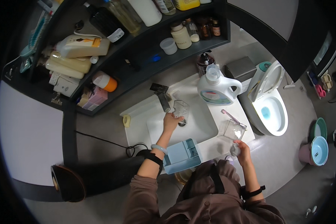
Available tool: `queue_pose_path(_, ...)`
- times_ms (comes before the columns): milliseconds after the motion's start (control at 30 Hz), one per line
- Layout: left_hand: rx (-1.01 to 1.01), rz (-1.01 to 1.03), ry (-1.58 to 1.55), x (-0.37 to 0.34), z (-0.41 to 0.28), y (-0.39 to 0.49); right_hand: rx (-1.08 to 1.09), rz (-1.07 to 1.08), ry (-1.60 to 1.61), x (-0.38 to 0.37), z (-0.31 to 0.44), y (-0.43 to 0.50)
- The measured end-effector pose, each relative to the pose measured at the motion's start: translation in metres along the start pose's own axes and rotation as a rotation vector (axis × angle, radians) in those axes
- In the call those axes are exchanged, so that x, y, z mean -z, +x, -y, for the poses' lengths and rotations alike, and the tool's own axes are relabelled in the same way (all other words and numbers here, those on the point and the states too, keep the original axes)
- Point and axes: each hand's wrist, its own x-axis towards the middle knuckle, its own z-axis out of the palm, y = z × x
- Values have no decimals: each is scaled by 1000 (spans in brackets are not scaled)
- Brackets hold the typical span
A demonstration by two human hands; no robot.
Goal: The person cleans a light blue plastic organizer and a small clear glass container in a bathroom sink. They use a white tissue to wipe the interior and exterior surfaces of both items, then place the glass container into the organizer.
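Note:
Over the white washbasin (196,112), below the black faucet (163,101), my left hand (172,122) holds a clear plastic box (181,109). My right hand (243,152) grips a crumpled greyish-white cloth (235,149) just past the counter's near edge. Beyond it, a second clear box (234,129) sits on the counter at the basin's right, beside a pink toothbrush-like stick (230,115). A light blue compartment tray (182,155) lies at the basin's near rim, close to my left forearm.
A large white detergent jug (219,89) stands behind the second box. The toilet (274,112) is to the right, with its lid up. A dark shelf (145,75) full of bottles overhangs the far side. Buckets (319,151) stand on the floor at far right. A black cable (100,138) runs at left.

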Motion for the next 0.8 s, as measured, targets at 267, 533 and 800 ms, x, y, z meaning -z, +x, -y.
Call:
queue_pose_path(267,-413,-258,359,15,-21,-83,180,259,-142,-155,-4,41)
queue_pose_path(533,24,-195,-553,5,-24,-104,622,58,-383,-245,-17,61)
queue_pose_path(800,84,35,-946,18,-35,-135,1021,163,-1254,-260,0,59)
